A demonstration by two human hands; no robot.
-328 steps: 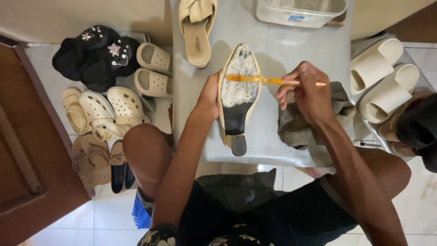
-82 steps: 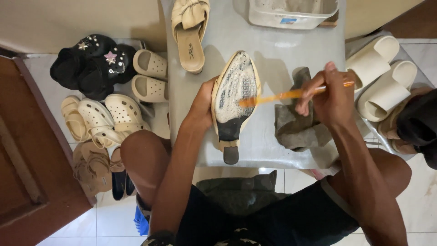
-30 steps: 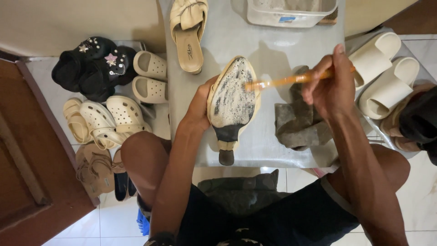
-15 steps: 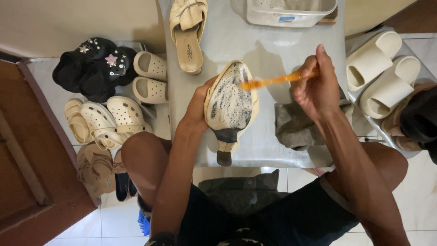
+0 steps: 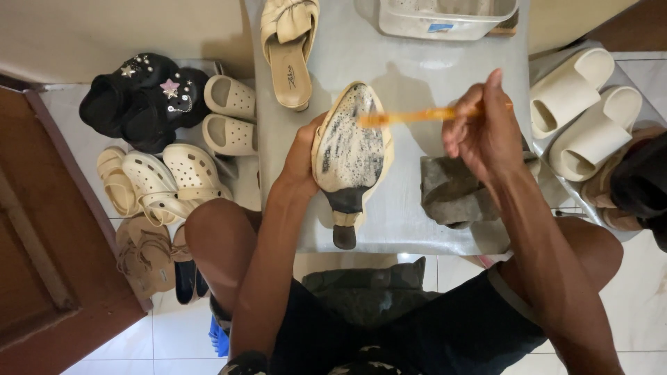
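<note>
My left hand (image 5: 300,156) wraps the side of the heeled shoe (image 5: 349,156), sole turned up toward me, its grip pressed around the edge so the shoe stands tilted on the grey desk (image 5: 410,76). My right hand (image 5: 486,132) pinches the end of an orange brush (image 5: 417,115) between thumb and fingers, the bristle end lying across the upper part of the sole near the toe.

Compared with half a second ago, the brush has dropped slightly and flattened out; it ran up to the right then, and now it sits nearly level, its head further in over the sole. My right hand has also come a little lower and nearer the grey cloth (image 5: 462,191), which lies crumpled on the desk just beside the shoe. The shoe itself has barely moved in my left hand. The sole is covered in pale, patchy foam or grime over most of the forepart, while the dark waist and heel tip look bare; I judge that the scrubbing stroke is under way over the front half and the rear part is yet to be worked.

A second beige shoe (image 5: 288,48) lies at the top of the desk, a clear plastic tub (image 5: 448,17) beside it. White slides (image 5: 580,104) sit to my right.
</note>
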